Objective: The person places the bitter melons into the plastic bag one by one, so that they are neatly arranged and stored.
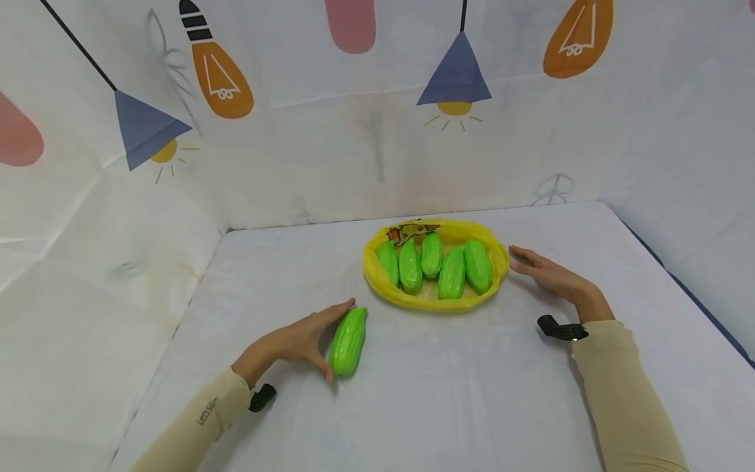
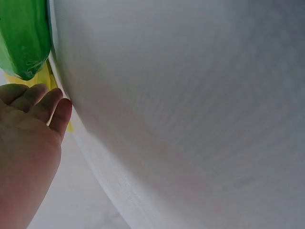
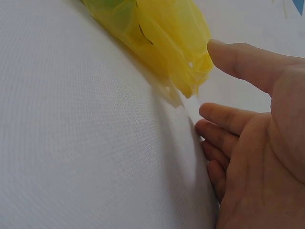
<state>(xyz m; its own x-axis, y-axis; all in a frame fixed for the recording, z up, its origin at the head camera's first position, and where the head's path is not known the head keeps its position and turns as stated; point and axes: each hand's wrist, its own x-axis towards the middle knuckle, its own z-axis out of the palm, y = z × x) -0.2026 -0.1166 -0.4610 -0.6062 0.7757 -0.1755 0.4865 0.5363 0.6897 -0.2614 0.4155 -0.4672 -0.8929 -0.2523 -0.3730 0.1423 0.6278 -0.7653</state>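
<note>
One glossy, ridged green gourd (image 1: 348,342) lies on the white table. My left hand (image 1: 301,341) is beside it, thumb at its near end and fingers stretched toward its far tip. The left wrist view has the gourd (image 2: 24,36) above the spread fingers of that hand (image 2: 28,138), with a gap between them. Several more green gourds (image 1: 451,272) lie inside a yellow plastic bag (image 1: 421,303), its mouth spread wide in a round shape. To the right of the bag, my right hand (image 1: 548,274) has its fingertips right by the rim and grips nothing.
A white cloth covers the table (image 1: 472,393). Behind it and on both sides hang white sheets (image 1: 307,157); the back one is printed with lamps and bulbs. Dark wrist straps (image 1: 563,329) show at both cuffs.
</note>
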